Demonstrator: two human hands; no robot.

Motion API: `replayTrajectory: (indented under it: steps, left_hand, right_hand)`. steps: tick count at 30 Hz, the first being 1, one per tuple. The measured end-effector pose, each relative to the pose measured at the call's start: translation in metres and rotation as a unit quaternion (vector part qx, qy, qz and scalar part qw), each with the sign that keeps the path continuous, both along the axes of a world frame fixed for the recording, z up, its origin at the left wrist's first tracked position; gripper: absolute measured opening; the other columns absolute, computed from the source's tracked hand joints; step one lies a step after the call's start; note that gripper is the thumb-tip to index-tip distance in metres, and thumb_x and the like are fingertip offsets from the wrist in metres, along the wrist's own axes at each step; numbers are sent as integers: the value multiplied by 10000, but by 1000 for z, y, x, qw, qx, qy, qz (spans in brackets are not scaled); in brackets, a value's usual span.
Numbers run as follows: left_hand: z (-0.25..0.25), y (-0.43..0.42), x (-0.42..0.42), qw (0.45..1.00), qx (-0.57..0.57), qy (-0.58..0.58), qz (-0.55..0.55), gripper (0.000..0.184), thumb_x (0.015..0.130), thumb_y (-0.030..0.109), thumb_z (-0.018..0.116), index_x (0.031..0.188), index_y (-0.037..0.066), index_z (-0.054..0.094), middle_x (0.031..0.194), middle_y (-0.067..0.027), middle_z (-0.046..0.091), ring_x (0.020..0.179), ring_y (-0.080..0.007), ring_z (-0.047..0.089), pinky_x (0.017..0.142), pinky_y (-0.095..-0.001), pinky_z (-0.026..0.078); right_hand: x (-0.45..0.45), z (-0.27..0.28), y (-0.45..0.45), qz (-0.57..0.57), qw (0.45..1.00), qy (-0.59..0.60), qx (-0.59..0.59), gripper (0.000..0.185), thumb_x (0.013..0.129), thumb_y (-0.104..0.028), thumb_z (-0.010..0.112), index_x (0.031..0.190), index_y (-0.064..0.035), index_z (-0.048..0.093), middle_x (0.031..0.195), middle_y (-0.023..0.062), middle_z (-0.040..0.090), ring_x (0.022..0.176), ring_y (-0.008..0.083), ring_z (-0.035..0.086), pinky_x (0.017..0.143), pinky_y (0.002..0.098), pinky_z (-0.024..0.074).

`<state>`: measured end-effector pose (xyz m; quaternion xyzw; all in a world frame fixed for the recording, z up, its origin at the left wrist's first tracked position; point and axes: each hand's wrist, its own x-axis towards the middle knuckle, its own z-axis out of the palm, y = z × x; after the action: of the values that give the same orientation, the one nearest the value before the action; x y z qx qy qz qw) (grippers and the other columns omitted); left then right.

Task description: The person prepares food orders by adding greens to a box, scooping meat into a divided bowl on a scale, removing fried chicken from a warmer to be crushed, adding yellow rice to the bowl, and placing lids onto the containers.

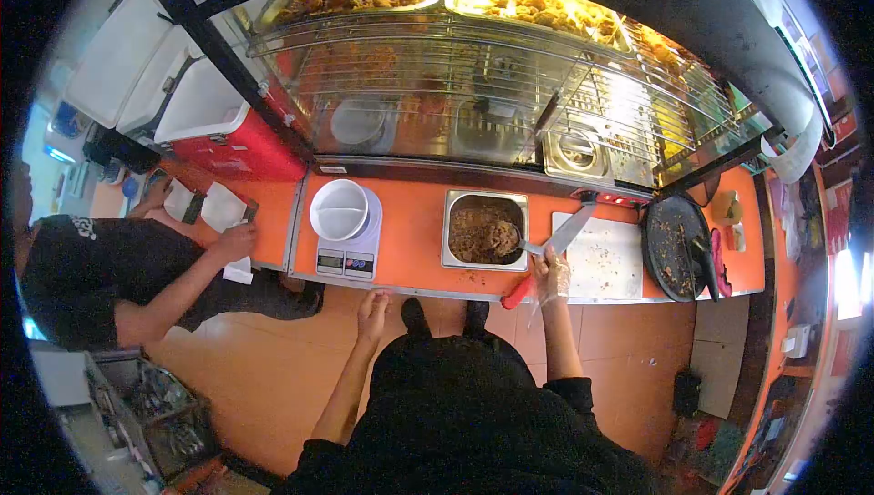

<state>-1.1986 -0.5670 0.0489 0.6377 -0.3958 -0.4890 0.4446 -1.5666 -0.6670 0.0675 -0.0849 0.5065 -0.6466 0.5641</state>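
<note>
My right hand (552,278), in a clear plastic glove, is closed around the handle of a metal serving spoon (532,247). The spoon's bowl end is in a steel pan (445,231) of brown minced filling (475,233), with a clump raised at its tip. A knife with a broad blade (575,226) and a red handle (518,292) lies slanting under or beside that hand. My bare left hand (371,315) hangs just off the counter's front edge, fingers curled together with nothing visible in them. Nearest to it is a digital scale (347,263) carrying a white divided bowl (339,209).
Right of the pan lie a white cutting board (605,258) and a black round tray (674,247) with crumbs. A glass display case (419,85) of fried food rises behind the orange counter (410,258). To the left, a co-worker (109,267) handles white containers (221,207) beside a red cooler (238,149).
</note>
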Motion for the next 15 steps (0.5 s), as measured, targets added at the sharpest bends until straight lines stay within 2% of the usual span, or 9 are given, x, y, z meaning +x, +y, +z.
replayTrajectory:
  steps: [2, 6, 8, 11, 15]
  left_hand:
    - [-7, 2, 5, 999, -22, 16, 16, 182, 939, 195, 513, 993, 54, 615, 740, 8, 535, 662, -85, 505, 617, -244, 423]
    - [-6, 7, 9, 998, -4, 35, 47, 179, 944, 194, 518, 984, 56, 625, 746, 4, 540, 663, -87, 504, 617, -244, 421]
    - [0, 4, 10, 995, -48, 26, 81, 187, 949, 204, 521, 974, 54, 629, 740, 6, 536, 650, -86, 497, 611, -238, 415]
    - [-5, 5, 22, 992, -45, 45, 112, 196, 957, 211, 511, 965, 53, 627, 752, 3, 545, 662, -77, 493, 609, -236, 410]
    - [-2, 8, 41, 991, -32, 14, 126, 200, 961, 222, 511, 942, 56, 622, 773, 2, 556, 677, -68, 492, 604, -226, 404]
  right_hand:
    - [0, 6, 5, 41, 999, -20, -8, 195, 927, -169, 560, 754, -124, 483, 545, -39, 404, 463, 62, 363, 447, 199, 294]
    - [0, 4, -1, 19, 1000, 4, -15, 194, 931, -156, 552, 751, -119, 490, 558, -34, 425, 452, 63, 357, 444, 203, 303]
    - [0, 32, -7, 14, 999, -31, -4, 229, 914, -192, 587, 733, -121, 466, 609, -24, 438, 441, 69, 376, 406, 206, 318]
    - [8, 84, -15, 4, 997, -65, -29, 233, 920, -185, 574, 717, -130, 473, 603, -27, 437, 463, 62, 389, 420, 199, 312]
    - [7, 131, -21, 49, 995, -41, -82, 176, 933, -188, 568, 779, -134, 501, 596, -49, 430, 482, 38, 362, 449, 177, 289]
